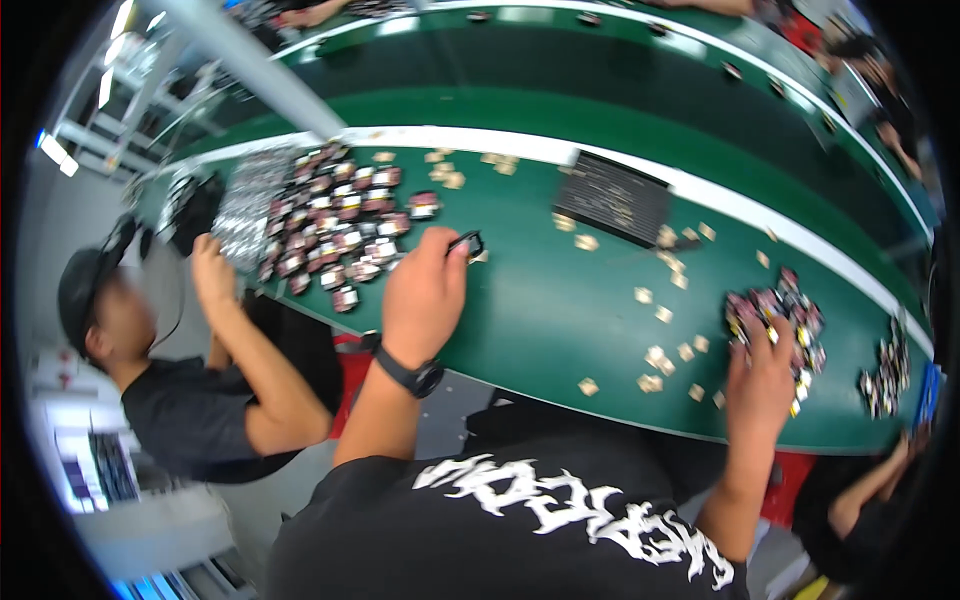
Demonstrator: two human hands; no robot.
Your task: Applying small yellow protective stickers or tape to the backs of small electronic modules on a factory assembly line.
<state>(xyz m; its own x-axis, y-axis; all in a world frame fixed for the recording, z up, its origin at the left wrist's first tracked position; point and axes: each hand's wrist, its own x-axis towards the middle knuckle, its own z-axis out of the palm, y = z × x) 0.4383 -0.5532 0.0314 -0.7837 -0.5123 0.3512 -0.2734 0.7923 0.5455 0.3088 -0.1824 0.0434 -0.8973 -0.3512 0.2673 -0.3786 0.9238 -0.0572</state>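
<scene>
Left hand (425,290) pinches a small black part (466,243) beside the sorted pile (335,215); right hand (762,375) rests open-fingered, gathering from the loose heap (775,315) right of it.

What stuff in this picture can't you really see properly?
Head view only:
- Small dark part at the left hand fingertips: too small to name.
- Right hand fingers: buried in the right pile of small parts, so its grip is hidden.
- Left pile of small parts: blurred, kind unclear.
- Black tray: contents too small.
- Parts at the right edge: bent and cut by the lens rim.
</scene>
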